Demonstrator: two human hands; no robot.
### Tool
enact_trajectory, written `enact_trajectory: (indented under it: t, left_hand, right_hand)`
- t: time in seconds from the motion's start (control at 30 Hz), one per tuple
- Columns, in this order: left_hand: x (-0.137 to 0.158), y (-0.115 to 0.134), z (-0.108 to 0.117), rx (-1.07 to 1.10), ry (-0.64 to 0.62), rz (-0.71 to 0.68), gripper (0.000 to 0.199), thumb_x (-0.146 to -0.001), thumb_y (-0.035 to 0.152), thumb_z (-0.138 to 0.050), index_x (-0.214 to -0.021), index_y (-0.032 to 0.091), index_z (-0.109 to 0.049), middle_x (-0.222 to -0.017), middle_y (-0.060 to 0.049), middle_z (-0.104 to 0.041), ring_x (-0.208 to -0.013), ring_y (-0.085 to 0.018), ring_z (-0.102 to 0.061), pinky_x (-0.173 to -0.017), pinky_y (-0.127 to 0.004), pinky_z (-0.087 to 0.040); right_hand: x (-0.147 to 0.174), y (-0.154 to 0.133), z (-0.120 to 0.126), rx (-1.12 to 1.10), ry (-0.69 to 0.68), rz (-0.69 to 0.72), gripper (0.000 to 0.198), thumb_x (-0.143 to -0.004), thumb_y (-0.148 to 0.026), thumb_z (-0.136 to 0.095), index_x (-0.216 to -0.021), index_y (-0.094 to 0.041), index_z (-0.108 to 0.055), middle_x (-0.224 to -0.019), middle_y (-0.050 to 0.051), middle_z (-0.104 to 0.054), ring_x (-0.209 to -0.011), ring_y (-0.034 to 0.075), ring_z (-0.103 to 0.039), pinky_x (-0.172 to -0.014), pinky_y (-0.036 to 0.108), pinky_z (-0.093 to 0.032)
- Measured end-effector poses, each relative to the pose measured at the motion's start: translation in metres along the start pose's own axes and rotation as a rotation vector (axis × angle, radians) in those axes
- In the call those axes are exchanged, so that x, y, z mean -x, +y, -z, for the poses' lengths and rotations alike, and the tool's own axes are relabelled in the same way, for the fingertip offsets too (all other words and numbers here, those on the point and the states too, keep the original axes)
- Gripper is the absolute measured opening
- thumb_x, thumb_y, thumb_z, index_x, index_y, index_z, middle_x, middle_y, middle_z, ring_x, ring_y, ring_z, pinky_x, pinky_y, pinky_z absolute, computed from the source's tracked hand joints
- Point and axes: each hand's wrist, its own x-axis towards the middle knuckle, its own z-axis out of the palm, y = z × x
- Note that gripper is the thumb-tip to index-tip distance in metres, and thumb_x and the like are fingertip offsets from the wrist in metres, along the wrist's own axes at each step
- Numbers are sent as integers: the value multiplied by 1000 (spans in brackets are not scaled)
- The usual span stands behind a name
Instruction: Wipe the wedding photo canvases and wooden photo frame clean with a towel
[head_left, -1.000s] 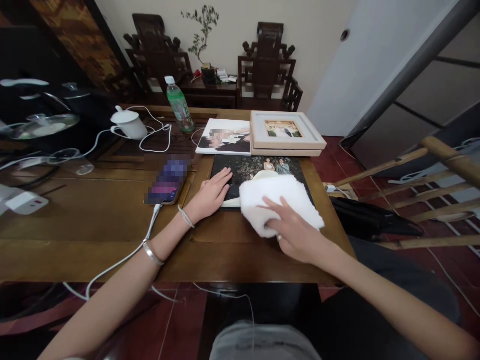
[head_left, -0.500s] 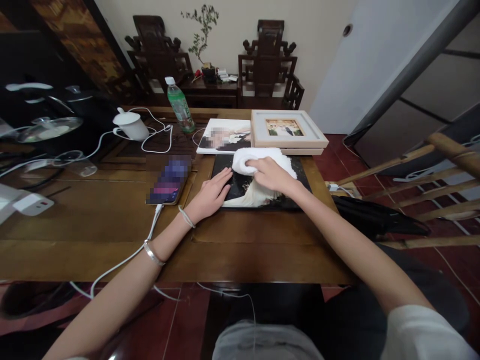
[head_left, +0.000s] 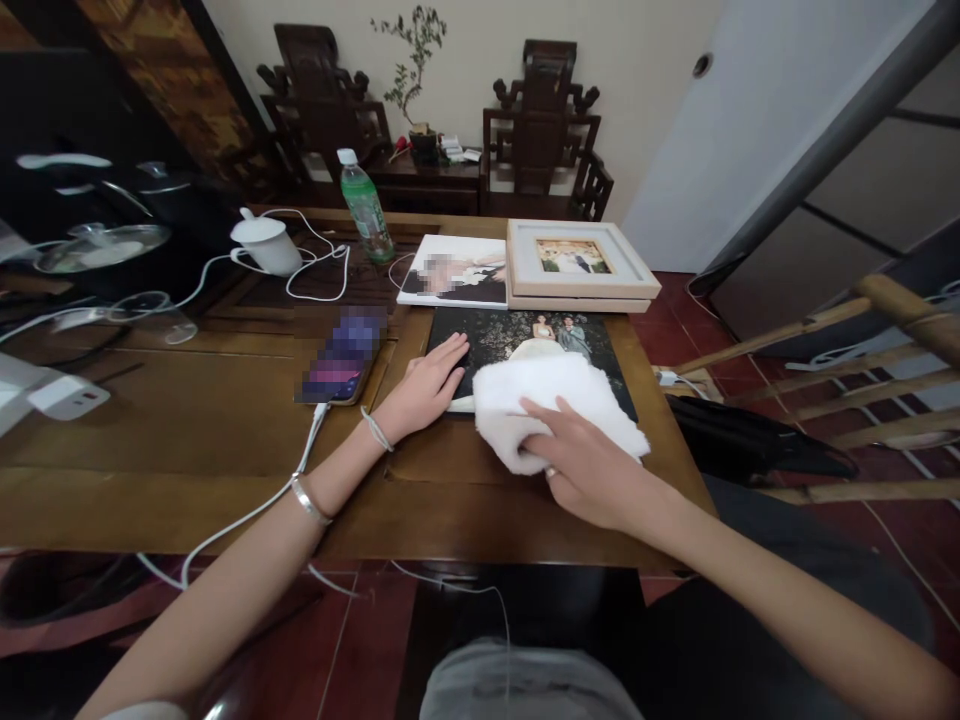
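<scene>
A dark photo panel (head_left: 487,335) showing two people lies flat on the wooden table (head_left: 450,510). My left hand (head_left: 429,385) rests with outstretched fingers on the panel's left edge. Bunched in my right hand (head_left: 581,460) is a fluffy white cloth (head_left: 559,395), which covers the panel's front right part and reaches past its near edge. Behind the panel lie a white photo panel (head_left: 457,270) and, to its right, stacked pale photo frames (head_left: 637,270).
Left of the panel lies a phone (head_left: 345,355) on a white charging cable (head_left: 304,455). Farther back stand a green bottle (head_left: 367,210), a lidded white cup (head_left: 266,245) and a clear plastic cup (head_left: 169,318). A wooden rack (head_left: 900,310) stands at right.
My right hand has drawn the white cloth toward me, from the panel's far part to its near edge. The two pictured people now show. My left hand stays in place.
</scene>
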Motion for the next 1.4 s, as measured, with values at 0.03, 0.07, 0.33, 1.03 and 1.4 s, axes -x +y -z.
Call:
enact_trajectory:
  t: [0.03, 0.07, 0.33, 1.03, 1.4]
  left_hand:
    - [0, 0, 0, 0, 1, 0, 51, -97, 34, -31, -143, 14, -41, -154, -12, -36, -144, -23, -29, -115, -50, -27]
    - [0, 0, 0, 0, 1, 0, 50, -97, 34, -31, -143, 14, -41, -154, -12, -36, -144, -23, -28, -115, -50, -27]
    - [0, 4, 2, 67, 61, -25, 51, -99, 40, -31, -141, 14, -44, -153, -13, -37, -143, -24, -31, -116, -49, -27]
    - [1, 7, 6, 67, 92, -47, 55, -100, 44, -29, -146, 15, -37, -156, -11, -30, -145, -23, -24, -117, -47, -25]
    - [0, 3, 4, -25, 16, -64, 49, -98, 36, -33, -138, 13, -48, -147, -14, -45, -142, -24, -33, -113, -50, -32]
  right_hand:
    - [5, 0, 5, -17, -10, -23, 51, -69, -1, -41, -111, -17, -64, -128, 15, -60, -125, 30, -50, -103, 52, -38]
    - [7, 2, 10, -32, -17, -58, 51, -69, -1, -40, -110, -19, -65, -120, 13, -64, -115, 28, -56, -97, 47, -43]
    - [-60, 43, 11, 74, 69, -208, 49, -73, -2, -38, -114, -15, -62, -113, 15, -65, -107, 29, -58, -98, 47, -38]
    - [-20, 38, 23, -33, -35, -10, 43, -66, 0, -37, -91, -19, -66, -78, 4, -70, -75, 22, -61, -81, 35, -45]
    - [-141, 67, 5, -381, 356, -91, 47, -70, -8, -35, -105, -14, -67, -121, 9, -67, -110, 25, -58, -93, 30, -40]
